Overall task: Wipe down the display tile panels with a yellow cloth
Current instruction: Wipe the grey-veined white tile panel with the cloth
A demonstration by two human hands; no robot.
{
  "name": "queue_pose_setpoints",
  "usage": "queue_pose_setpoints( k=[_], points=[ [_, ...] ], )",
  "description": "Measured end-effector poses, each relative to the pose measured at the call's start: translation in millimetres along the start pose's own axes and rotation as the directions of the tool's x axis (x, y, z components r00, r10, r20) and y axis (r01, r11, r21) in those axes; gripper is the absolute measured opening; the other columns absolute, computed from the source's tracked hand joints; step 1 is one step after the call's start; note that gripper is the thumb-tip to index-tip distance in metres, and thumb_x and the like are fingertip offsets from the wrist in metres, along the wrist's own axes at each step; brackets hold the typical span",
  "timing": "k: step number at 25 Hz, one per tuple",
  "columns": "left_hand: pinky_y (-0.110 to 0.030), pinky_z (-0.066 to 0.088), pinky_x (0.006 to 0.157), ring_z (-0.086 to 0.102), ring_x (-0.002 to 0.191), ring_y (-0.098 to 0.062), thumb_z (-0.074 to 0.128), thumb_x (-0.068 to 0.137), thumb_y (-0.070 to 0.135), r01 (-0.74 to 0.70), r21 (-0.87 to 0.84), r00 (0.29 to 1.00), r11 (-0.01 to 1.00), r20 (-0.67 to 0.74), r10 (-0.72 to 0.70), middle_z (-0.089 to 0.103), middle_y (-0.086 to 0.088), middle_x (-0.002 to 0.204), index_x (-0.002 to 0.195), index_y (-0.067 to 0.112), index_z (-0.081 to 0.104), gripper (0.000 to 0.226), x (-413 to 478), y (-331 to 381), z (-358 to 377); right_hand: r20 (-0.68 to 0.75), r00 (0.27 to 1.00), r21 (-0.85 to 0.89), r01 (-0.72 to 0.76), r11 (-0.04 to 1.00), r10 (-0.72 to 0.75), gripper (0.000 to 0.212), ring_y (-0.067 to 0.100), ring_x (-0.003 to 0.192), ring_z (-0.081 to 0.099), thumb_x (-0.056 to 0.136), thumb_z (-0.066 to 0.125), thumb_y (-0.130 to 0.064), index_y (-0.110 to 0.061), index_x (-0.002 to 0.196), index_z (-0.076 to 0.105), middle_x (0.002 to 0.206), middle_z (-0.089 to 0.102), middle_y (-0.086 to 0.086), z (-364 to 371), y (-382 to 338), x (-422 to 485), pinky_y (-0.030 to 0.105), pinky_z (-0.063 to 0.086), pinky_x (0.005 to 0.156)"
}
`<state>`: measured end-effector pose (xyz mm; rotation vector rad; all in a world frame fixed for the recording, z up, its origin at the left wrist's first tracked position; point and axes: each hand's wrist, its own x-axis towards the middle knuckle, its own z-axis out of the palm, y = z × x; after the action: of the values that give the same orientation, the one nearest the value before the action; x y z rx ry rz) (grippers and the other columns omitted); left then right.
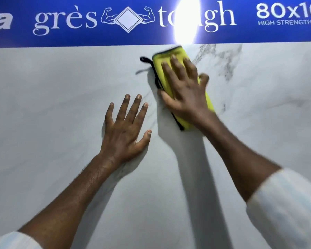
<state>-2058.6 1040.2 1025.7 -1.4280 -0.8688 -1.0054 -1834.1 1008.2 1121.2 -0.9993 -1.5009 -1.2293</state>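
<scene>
Bare forearms, left white cloth sleeve (13,239), right white cloth sleeve (287,209)
Left one just a corner sliver; right one loose, ending well above the wrist

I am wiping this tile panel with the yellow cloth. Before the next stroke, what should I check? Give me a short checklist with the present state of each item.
1. Right hand flat on the yellow cloth: ok, straight fingers press it to the tile panel.
2. Left hand out of the cloth's way: ok, it rests flat on the panel, lower left, apart from the cloth.
3. Black loop free: ok, it sticks out at the cloth's upper left.
4. Room above: not ok, the cloth's top edge is almost at the blue banner; probably go sideways or down.
5. Panel already clean: cannot tell, grey veins and glare hide marks.
</scene>
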Motion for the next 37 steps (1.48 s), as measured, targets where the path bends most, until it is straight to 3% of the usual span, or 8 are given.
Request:
queue_pose_setpoints(
  k=[5, 11, 14, 17, 20, 24, 29, 37],
  points=[
    [-0.062, 0.016, 0.124, 0.017, 0.160, -0.031, 0.038, 0.101, 0.050, -0.022, -0.081, 1.000, 0.996, 0.017, 0.023, 0.021, -0.009, 0.173, 0.161, 0.013, 0.035, 0.071, -12, 1, -13, 0.055, 0.994, 0.002, -0.093, 0.996, 0.093, 0.079, 0.032, 0.159, 0.009, 0.097, 0.038, -0.059, -0.027, 0.166, 0.018, 0.174, 0.012, 0.003, -9, -2, 100, 0.060, 0.023, 0.113],
    [-0.060, 0.020, 0.123, 0.013, 0.161, -0.032, 0.038, 0.103, 0.053, -0.060, -0.001, 0.992, 0.998, 0.108, 0.060, 0.015, -0.011, 0.174, 0.163, 0.014, 0.031, 0.072, -101, -42, -32, -0.035, 0.983, -0.018, 0.178, 0.984, -0.179, 0.080, 0.034, 0.159, 0.016, 0.094, 0.046, -0.057, -0.024, 0.165, 0.026, 0.173, 0.018, 0.007, 13, -35, -68, 0.051, 0.032, 0.096],
    [-0.064, 0.019, 0.124, 0.014, 0.160, -0.037, 0.037, 0.103, 0.050, -0.051, 0.017, 0.993, 0.999, 0.106, 0.049, 0.017, -0.015, 0.173, 0.163, 0.011, 0.032, 0.071, -112, -41, -20, -0.005, 0.988, -0.012, 0.157, 0.987, -0.157, 0.078, 0.031, 0.160, 0.017, 0.094, 0.050, -0.056, -0.027, 0.164, 0.030, 0.173, 0.021, 0.004, 18, -64, -136, 0.051, 0.032, 0.093],
    [-0.063, 0.021, 0.124, 0.018, 0.159, -0.037, 0.042, 0.100, 0.047, -0.048, -0.007, 0.998, 0.999, 0.038, 0.048, 0.021, -0.016, 0.171, 0.160, 0.012, 0.037, 0.070, -112, -38, -15, -0.007, 0.991, -0.013, 0.137, 0.990, -0.137, 0.079, 0.030, 0.159, 0.018, 0.094, 0.045, -0.059, -0.029, 0.164, 0.029, 0.173, 0.020, 0.003, 15, -60, -74, 0.051, 0.032, 0.095],
    [-0.063, 0.020, 0.124, 0.018, 0.159, -0.037, 0.044, 0.101, 0.047, -0.044, -0.050, 0.999, 0.998, 0.022, 0.045, 0.021, -0.015, 0.171, 0.161, 0.012, 0.036, 0.070, -114, -41, -15, 0.014, 1.000, 0.006, -0.003, 1.000, 0.003, 0.080, 0.031, 0.159, 0.014, 0.095, 0.038, -0.063, -0.029, 0.166, 0.024, 0.174, 0.016, 0.003, 8, -67, 20, 0.053, 0.029, 0.103],
    [-0.063, 0.019, 0.125, 0.015, 0.159, -0.038, 0.043, 0.103, 0.046, -0.089, -0.100, 0.996, 0.991, 0.015, 0.091, 0.019, -0.017, 0.172, 0.162, 0.011, 0.033, 0.069, -115, -43, -11, -0.034, 0.997, -0.018, -0.076, 0.997, 0.075, 0.079, 0.029, 0.159, 0.012, 0.096, 0.036, -0.064, -0.030, 0.166, 0.021, 0.174, 0.015, 0.001, 19, -83, 33, 0.053, 0.027, 0.105],
    [-0.062, 0.014, 0.126, 0.012, 0.160, -0.036, 0.036, 0.105, 0.050, -0.057, -0.132, 0.997, 0.990, 0.044, 0.064, 0.016, -0.015, 0.172, 0.164, 0.013, 0.028, 0.070, -118, -40, -12, -0.054, 0.999, -0.098, -0.011, 0.995, 0.005, 0.072, 0.028, 0.160, 0.016, 0.102, 0.041, -0.060, -0.028, 0.165, 0.027, 0.173, 0.020, 0.002, 27, -113, -77, 0.051, 0.032, 0.101],
    [-0.061, 0.021, 0.123, 0.024, 0.158, -0.032, 0.052, 0.099, 0.042, -0.087, -0.307, 0.994, 0.948, 0.039, 0.104, 0.028, -0.016, 0.169, 0.158, 0.010, 0.043, 0.067, -167, -48, -40, 0.071, 0.983, -0.060, -0.163, 0.985, 0.167, 0.070, 0.035, 0.159, 0.019, 0.103, 0.047, -0.053, -0.023, 0.163, 0.029, 0.172, 0.021, 0.008, 27, -177, -318, 0.056, 0.033, 0.101]
  ],
)
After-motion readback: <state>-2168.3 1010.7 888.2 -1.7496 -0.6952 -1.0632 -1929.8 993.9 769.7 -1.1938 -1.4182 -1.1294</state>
